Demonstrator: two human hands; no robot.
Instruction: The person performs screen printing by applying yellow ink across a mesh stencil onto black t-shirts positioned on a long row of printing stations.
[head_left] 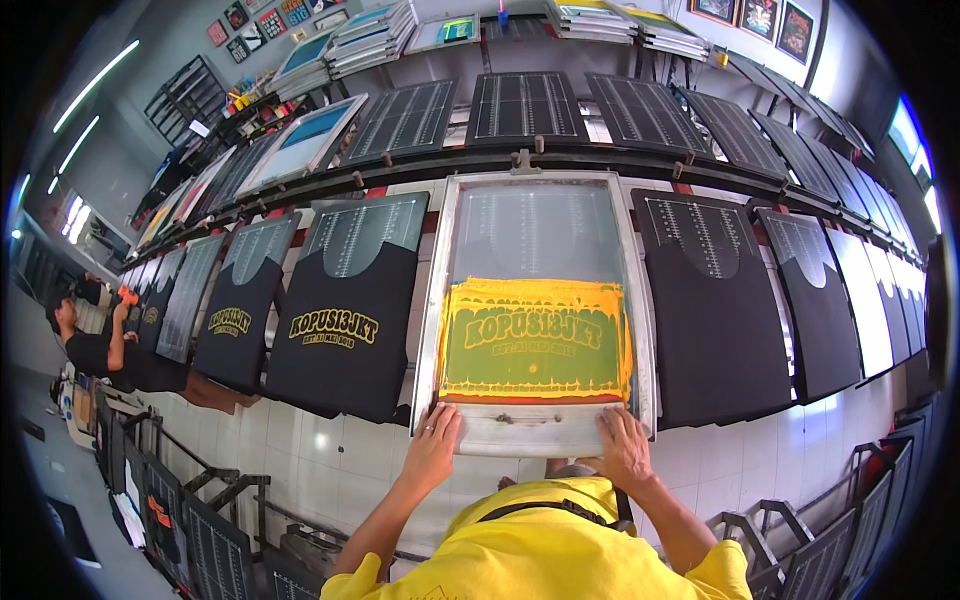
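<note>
A screen-printing frame (pixel 468 412) with pale metal sides lies in front of me over a printing board. Yellow ink (pixel 535 291) borders the green stencil area of its mesh, where curved lettering shows. At the frame's near left corner, my left hand (pixel 436 440) holds the edge with fingers over the top. My right hand (pixel 622 443) grips the near right corner in the same way; both thumbs are partly hidden. Black T-shirts lie on the neighbouring boards: a shirt with a yellow print (pixel 345 300) on the left, a plain shirt (pixel 712 340) on the right.
A dark rail (pixel 400 172) runs behind the frame, with another row of printing boards (pixel 525 108) beyond it. More frames are stacked (pixel 372 42) at the back. On the far left, a co-worker (pixel 105 350) in dark clothes holds an orange tool (pixel 127 296). Racks (pixel 790 530) stand near me.
</note>
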